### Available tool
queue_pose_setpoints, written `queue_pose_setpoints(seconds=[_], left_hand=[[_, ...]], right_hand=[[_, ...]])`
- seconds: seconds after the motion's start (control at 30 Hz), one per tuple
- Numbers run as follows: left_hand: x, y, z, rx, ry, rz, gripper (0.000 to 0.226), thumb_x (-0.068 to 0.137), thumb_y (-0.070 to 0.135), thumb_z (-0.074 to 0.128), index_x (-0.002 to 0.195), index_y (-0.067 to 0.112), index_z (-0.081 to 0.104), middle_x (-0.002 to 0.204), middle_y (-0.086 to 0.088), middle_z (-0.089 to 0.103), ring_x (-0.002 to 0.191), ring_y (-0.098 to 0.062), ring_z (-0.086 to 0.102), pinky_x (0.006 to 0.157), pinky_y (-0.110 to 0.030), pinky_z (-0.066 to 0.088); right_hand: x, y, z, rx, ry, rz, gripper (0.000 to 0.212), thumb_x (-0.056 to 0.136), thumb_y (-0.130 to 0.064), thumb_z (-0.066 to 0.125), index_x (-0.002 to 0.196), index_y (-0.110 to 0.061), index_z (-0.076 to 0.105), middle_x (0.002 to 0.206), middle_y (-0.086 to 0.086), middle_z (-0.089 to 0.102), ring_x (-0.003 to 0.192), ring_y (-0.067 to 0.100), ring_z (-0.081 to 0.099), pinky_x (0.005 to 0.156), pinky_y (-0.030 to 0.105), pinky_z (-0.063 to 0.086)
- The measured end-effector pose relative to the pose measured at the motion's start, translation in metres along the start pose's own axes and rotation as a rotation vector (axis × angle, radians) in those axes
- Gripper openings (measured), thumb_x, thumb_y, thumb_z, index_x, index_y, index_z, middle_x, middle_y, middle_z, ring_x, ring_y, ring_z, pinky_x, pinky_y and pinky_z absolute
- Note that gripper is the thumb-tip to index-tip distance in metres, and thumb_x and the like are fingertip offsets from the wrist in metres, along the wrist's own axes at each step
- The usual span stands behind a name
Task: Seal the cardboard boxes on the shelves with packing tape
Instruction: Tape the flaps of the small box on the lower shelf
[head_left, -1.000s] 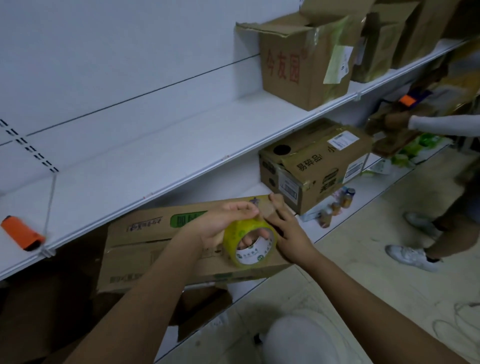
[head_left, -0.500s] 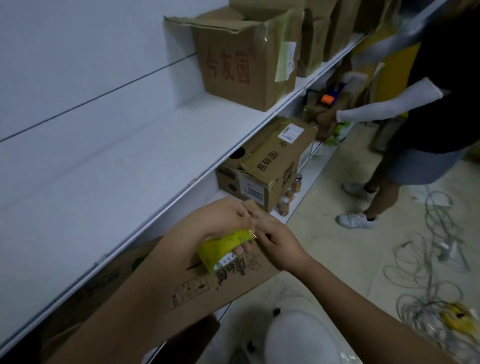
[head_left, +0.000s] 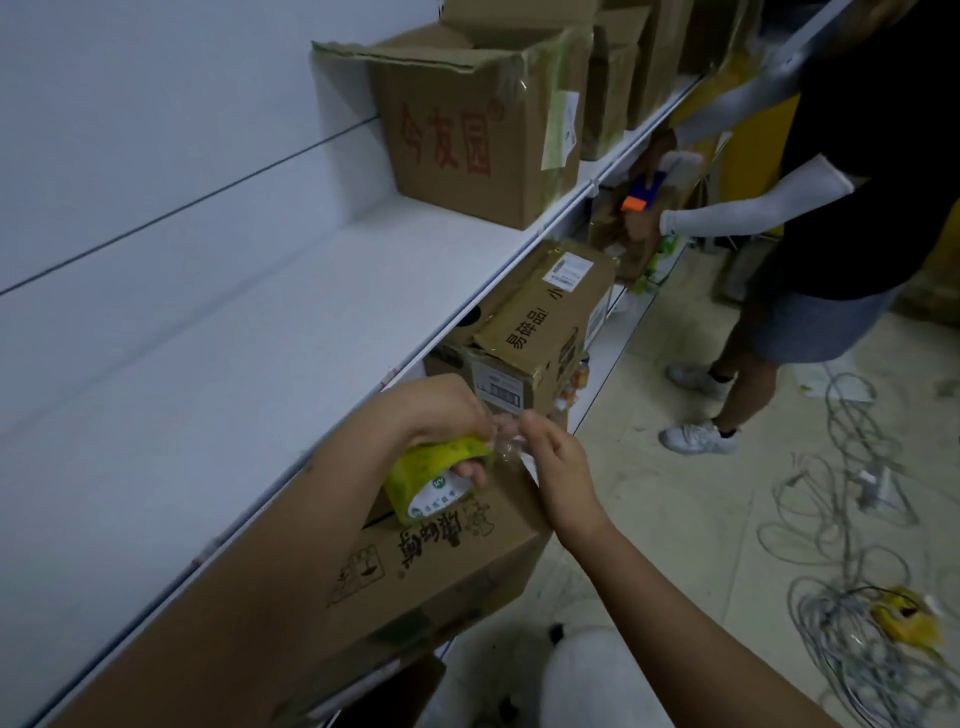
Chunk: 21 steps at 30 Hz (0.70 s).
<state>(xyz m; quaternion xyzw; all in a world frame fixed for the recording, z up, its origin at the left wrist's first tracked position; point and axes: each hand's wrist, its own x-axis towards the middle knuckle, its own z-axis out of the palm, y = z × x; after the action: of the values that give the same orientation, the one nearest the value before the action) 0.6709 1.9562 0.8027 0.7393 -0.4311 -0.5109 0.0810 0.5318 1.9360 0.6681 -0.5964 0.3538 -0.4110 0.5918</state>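
My left hand (head_left: 441, 415) grips a yellow-green roll of packing tape (head_left: 431, 480) just above a brown cardboard box (head_left: 441, 566) on the lower shelf. My right hand (head_left: 553, 457) pinches the loose clear end of the tape (head_left: 506, 441) beside the roll. A second box with a shipping label (head_left: 540, 332) sits further along the lower shelf. An open box with red characters (head_left: 478, 135) stands on the upper white shelf (head_left: 260, 332).
Another person (head_left: 852, 218) in white sleeves stands to the right, working at the shelves with an orange-tipped tool (head_left: 636, 200). More boxes (head_left: 613, 78) line the upper shelf. Tangled cables (head_left: 857, 597) lie on the floor at right. My knee (head_left: 597, 675) is below.
The view has swung right and closer. My right hand has pulled a short length of clear tape away from the roll, which my left hand still holds over the box.
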Motion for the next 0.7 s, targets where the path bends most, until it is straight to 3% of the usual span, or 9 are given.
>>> queue_pose_setpoints(seconds=[0.07,0.13,0.27,0.37,0.43,0.47,0.53,0.63,0.7], left_hand=[[-0.002,-0.002,-0.002,0.011,-0.006,-0.003,0.016,0.101,0.015,0.054,0.105,0.002,0.063,0.071,-0.014,0.075,0.052,-0.015,0.062,0.050,-0.021,0.054],[-0.004,-0.001,-0.001,0.010,-0.004,0.014,0.015,0.101,0.015,0.053,0.100,0.004,0.064,0.073,-0.015,0.075,0.050,-0.016,0.062,0.049,-0.021,0.053],[-0.009,0.000,0.002,0.051,0.040,0.069,0.021,0.101,0.021,0.056,0.097,0.004,0.067,0.079,-0.018,0.075,0.047,-0.013,0.064,0.046,-0.020,0.050],[-0.019,-0.004,0.005,0.152,0.077,0.115,0.029,0.094,0.042,0.065,0.095,0.013,0.071,0.080,-0.008,0.077,0.047,-0.005,0.064,0.053,-0.020,0.050],[-0.023,-0.015,0.012,0.224,0.148,0.150,0.043,0.083,0.052,0.074,0.106,0.016,0.070,0.088,-0.006,0.078,0.064,-0.006,0.070,0.069,-0.025,0.053],[-0.023,-0.023,0.017,0.228,0.216,0.169,0.061,0.077,0.056,0.077,0.123,0.018,0.064,0.103,-0.006,0.077,0.083,-0.010,0.073,0.080,-0.026,0.054],[-0.027,-0.044,0.021,0.137,0.400,0.233,0.100,0.069,0.059,0.081,0.152,0.029,0.035,0.136,0.005,0.060,0.118,-0.012,0.060,0.096,-0.027,0.048],[-0.036,-0.077,0.017,-0.108,0.478,0.445,0.091,0.064,0.055,0.085,0.144,0.046,0.042,0.135,0.025,0.052,0.116,0.003,0.057,0.084,-0.010,0.048],[-0.038,-0.097,0.022,-0.190,0.457,0.497,0.086,0.066,0.043,0.090,0.138,0.053,0.044,0.131,0.028,0.053,0.117,0.010,0.055,0.086,-0.010,0.049]], right_hand=[[0.000,0.000,-0.001,-0.050,0.002,-0.009,0.026,0.097,-0.033,0.060,0.081,-0.013,0.067,0.088,-0.007,0.071,0.085,0.005,0.065,0.076,0.022,0.048],[0.001,0.003,-0.001,-0.061,-0.002,0.012,0.020,0.096,-0.020,0.063,0.080,-0.009,0.063,0.091,-0.007,0.072,0.088,0.006,0.066,0.077,0.024,0.051],[0.000,0.003,0.000,-0.050,0.026,-0.012,0.019,0.097,-0.015,0.060,0.079,-0.012,0.063,0.088,-0.002,0.070,0.085,0.009,0.065,0.077,0.022,0.051],[0.001,0.002,0.003,-0.040,0.086,-0.027,0.022,0.097,-0.013,0.059,0.075,-0.013,0.059,0.086,-0.005,0.069,0.085,0.007,0.063,0.073,0.017,0.048],[0.004,0.002,0.006,-0.078,0.094,-0.042,0.023,0.096,-0.013,0.059,0.073,-0.015,0.056,0.090,-0.006,0.070,0.090,0.008,0.064,0.074,0.020,0.051],[0.004,0.002,0.008,-0.100,0.093,-0.044,0.023,0.096,-0.013,0.059,0.073,-0.016,0.055,0.090,-0.007,0.070,0.092,0.007,0.064,0.074,0.020,0.051],[0.006,-0.001,0.010,-0.135,0.107,-0.050,0.026,0.095,-0.011,0.058,0.070,-0.017,0.053,0.087,-0.009,0.069,0.091,0.002,0.063,0.071,0.013,0.047],[0.007,0.002,0.010,-0.131,0.142,-0.019,0.030,0.095,-0.007,0.055,0.068,-0.016,0.048,0.077,-0.020,0.065,0.083,-0.003,0.060,0.069,0.010,0.043],[0.007,0.006,0.008,-0.072,0.179,0.031,0.030,0.095,-0.009,0.056,0.068,-0.015,0.048,0.079,-0.018,0.067,0.083,0.001,0.062,0.075,0.020,0.048]])
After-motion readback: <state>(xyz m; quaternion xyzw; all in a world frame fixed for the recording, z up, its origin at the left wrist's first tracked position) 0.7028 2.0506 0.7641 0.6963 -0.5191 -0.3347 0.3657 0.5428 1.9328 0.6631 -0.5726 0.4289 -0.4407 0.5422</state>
